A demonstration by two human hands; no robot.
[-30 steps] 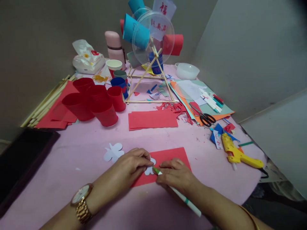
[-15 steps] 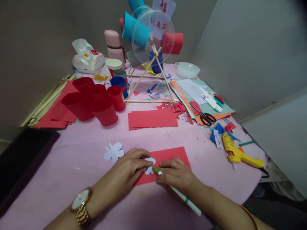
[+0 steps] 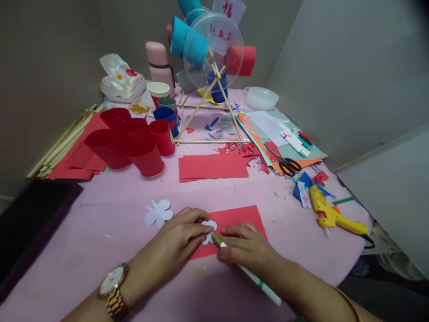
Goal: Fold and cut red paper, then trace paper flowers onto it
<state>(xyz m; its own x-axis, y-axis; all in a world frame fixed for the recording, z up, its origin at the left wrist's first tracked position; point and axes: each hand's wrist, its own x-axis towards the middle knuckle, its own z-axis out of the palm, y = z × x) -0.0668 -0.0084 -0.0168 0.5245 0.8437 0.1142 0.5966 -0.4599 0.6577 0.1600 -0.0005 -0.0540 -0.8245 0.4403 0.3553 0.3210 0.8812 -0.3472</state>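
With its fingertips, my left hand pins a small white butterfly-shaped paper cutout down on a red paper sheet. Its thumb and fingers cover the cutout's left side. My right hand grips a white marker with a green tip. The tip touches the cutout's right edge or lies just beside it; I cannot tell which. A larger white butterfly-shaped cutout lies on the pink tablecloth, left of my left hand.
Beyond the hands lie red paper strips. Red paper cups stand at left, near a black tablet-like slab. A stick frame with a cup wheel stands behind. Scissors and a yellow glue gun lie at right.
The marker tip has shifted very slightly left and down along the cutout. Both hands otherwise keep their places.
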